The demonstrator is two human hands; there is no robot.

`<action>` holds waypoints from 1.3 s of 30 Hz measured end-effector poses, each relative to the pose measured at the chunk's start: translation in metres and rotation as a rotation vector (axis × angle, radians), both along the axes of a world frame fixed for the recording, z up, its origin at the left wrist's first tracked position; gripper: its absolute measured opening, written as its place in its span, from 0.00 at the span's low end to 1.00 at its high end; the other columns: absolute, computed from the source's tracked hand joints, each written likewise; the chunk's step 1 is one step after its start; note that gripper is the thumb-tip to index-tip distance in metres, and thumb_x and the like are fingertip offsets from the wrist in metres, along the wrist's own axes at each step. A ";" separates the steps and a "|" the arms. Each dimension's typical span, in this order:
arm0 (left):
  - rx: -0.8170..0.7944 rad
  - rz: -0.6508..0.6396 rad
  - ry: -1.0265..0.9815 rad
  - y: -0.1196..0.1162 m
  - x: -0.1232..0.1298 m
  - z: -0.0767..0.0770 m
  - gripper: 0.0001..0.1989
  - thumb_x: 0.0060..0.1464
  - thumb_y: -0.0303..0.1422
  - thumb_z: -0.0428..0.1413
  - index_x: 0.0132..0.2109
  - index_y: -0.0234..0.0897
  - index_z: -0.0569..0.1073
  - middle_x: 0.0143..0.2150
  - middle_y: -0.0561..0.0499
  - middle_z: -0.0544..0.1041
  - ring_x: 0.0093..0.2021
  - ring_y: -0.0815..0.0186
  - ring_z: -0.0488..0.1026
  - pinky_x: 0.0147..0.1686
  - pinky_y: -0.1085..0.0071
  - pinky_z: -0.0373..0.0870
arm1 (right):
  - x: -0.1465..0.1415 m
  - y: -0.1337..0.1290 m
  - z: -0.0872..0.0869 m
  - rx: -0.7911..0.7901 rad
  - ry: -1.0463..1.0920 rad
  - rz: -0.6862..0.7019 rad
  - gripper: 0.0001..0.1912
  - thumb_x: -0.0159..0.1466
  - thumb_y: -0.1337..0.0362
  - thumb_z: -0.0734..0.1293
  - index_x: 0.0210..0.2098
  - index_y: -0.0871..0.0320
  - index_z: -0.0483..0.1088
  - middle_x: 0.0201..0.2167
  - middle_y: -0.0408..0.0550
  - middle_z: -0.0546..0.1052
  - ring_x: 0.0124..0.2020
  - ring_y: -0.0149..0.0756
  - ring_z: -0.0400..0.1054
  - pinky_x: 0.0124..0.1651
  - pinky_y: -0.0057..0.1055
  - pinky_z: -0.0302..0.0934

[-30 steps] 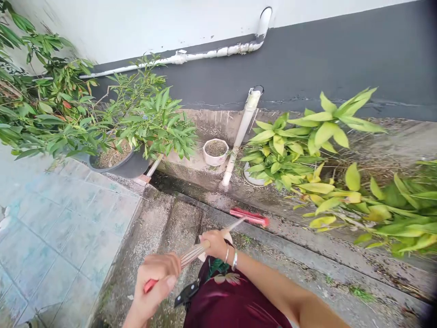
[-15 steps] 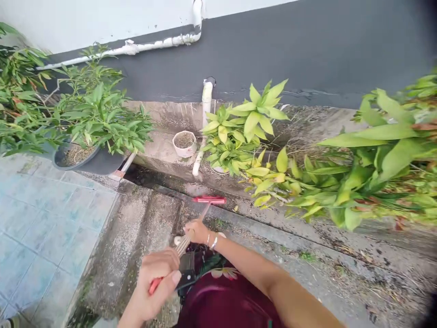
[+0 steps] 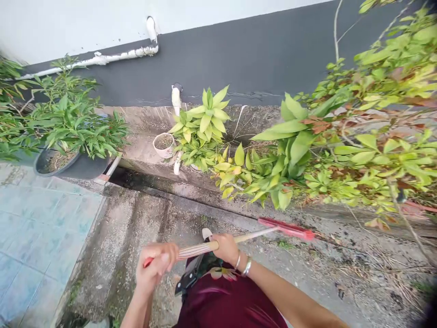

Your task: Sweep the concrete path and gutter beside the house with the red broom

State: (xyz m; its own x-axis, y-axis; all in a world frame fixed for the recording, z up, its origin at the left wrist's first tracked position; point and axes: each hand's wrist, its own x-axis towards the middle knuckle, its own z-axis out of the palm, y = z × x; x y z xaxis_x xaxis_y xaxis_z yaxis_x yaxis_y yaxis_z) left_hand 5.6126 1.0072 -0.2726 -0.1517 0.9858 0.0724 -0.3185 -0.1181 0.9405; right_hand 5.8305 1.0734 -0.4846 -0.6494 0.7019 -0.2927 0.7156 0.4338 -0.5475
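We are gripping a long ribbed broom handle (image 3: 201, 248) with both hands: our left hand (image 3: 155, 269) is closing around its red-capped end, our right hand (image 3: 226, 246), bangles at the wrist, is wrapping it farther along. The flat red brush head (image 3: 287, 228) is resting on rough, mossy concrete (image 3: 143, 228) beside the drain channel (image 3: 184, 187), below glossy yellow-green leaves (image 3: 259, 175) and a round white pot (image 3: 164, 144).
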 end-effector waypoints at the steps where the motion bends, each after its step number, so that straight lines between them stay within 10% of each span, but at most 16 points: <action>1: 0.030 -0.021 0.093 -0.006 0.003 0.020 0.20 0.62 0.30 0.50 0.22 0.36 0.57 0.18 0.55 0.61 0.22 0.70 0.63 0.31 0.67 0.63 | -0.013 -0.003 0.003 0.014 0.080 0.036 0.04 0.56 0.66 0.67 0.24 0.56 0.73 0.23 0.47 0.79 0.26 0.36 0.71 0.30 0.29 0.51; 6: 0.273 0.058 0.553 -0.033 0.052 0.073 0.14 0.63 0.27 0.48 0.28 0.39 0.56 0.20 0.56 0.56 0.21 0.72 0.57 0.27 0.70 0.61 | -0.085 -0.007 0.003 0.001 0.499 0.360 0.07 0.52 0.69 0.66 0.20 0.56 0.64 0.18 0.39 0.71 0.22 0.29 0.63 0.30 0.26 0.52; 12: 0.125 -0.039 0.908 -0.030 0.117 0.015 0.16 0.59 0.22 0.48 0.29 0.40 0.50 0.23 0.57 0.54 0.26 0.71 0.54 0.30 0.71 0.55 | -0.105 0.019 -0.027 0.033 0.598 0.500 0.22 0.60 0.70 0.63 0.17 0.54 0.45 0.14 0.36 0.57 0.20 0.28 0.52 0.30 0.27 0.50; 15: 0.158 -0.019 0.793 -0.035 0.151 -0.008 0.17 0.59 0.24 0.49 0.28 0.39 0.49 0.23 0.58 0.53 0.25 0.71 0.52 0.30 0.71 0.54 | -0.049 0.017 -0.043 0.012 0.538 0.485 0.23 0.61 0.70 0.63 0.16 0.54 0.46 0.14 0.35 0.56 0.20 0.28 0.51 0.30 0.27 0.49; 21: 0.138 -0.032 0.306 -0.079 0.240 -0.030 0.17 0.60 0.32 0.53 0.25 0.38 0.55 0.20 0.57 0.57 0.24 0.71 0.56 0.31 0.69 0.59 | 0.151 -0.032 -0.065 0.032 0.261 0.268 0.15 0.61 0.71 0.63 0.18 0.56 0.61 0.18 0.41 0.69 0.23 0.30 0.62 0.34 0.28 0.52; 26: -0.047 0.072 0.061 -0.097 0.278 -0.057 0.22 0.62 0.32 0.54 0.21 0.35 0.58 0.19 0.55 0.62 0.24 0.72 0.62 0.31 0.71 0.62 | 0.259 -0.055 -0.054 -0.025 -0.076 0.141 0.10 0.60 0.67 0.65 0.22 0.56 0.70 0.22 0.49 0.77 0.27 0.37 0.72 0.33 0.32 0.52; 35: 0.152 0.078 0.540 -0.116 0.332 0.077 0.17 0.64 0.35 0.49 0.26 0.40 0.59 0.17 0.55 0.59 0.19 0.68 0.60 0.22 0.67 0.61 | 0.240 -0.075 0.009 0.030 0.304 0.330 0.05 0.53 0.61 0.69 0.27 0.55 0.72 0.22 0.43 0.77 0.26 0.35 0.69 0.32 0.30 0.53; 39: 0.216 0.129 0.708 -0.078 0.422 0.069 0.15 0.63 0.28 0.48 0.27 0.40 0.57 0.19 0.56 0.57 0.20 0.70 0.57 0.24 0.69 0.61 | 0.238 -0.028 0.004 0.004 0.525 0.459 0.09 0.54 0.65 0.68 0.21 0.55 0.64 0.18 0.39 0.70 0.23 0.30 0.63 0.32 0.28 0.53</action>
State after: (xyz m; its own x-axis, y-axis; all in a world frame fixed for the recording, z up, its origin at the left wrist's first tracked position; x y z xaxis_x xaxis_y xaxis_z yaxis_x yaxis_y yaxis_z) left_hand 6.0349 0.9297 -0.2039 -0.1098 0.9161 0.3856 0.3831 -0.3190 0.8669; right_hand 6.0685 1.0453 -0.4810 -0.9354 0.3231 0.1432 0.1004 0.6314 -0.7689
